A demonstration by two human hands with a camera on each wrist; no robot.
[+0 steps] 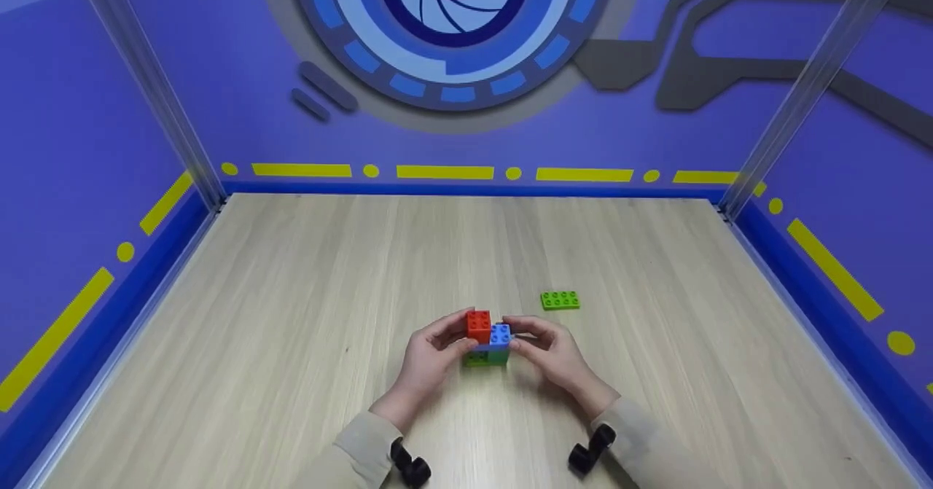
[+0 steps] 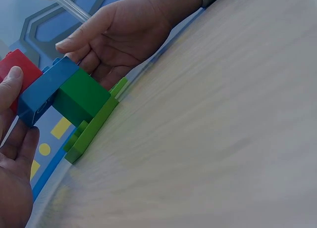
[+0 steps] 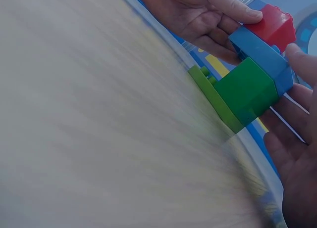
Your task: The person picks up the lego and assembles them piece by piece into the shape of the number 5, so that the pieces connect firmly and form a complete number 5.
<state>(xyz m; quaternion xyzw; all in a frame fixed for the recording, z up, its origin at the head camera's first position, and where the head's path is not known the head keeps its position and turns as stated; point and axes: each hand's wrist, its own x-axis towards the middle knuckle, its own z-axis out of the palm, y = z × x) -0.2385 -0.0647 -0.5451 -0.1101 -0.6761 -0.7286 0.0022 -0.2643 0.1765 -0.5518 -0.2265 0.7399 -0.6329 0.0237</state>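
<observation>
A small stack of toy bricks stands on the table between both hands. A light green plate forms its base, with a dark green brick on the plate's right part. Across that lies a longer blue brick, overhanging to the left. On its left end sits a red brick. My left hand pinches the red brick, thumb on its near face and fingers at its far side. At the stack's right, my right hand pinches the blue brick's end between thumb and fingers.
Another light green plate with studs lies flat beyond my right hand. The wooden table is bordered by blue printed panels at the back and both sides, with clear posts at the far corners.
</observation>
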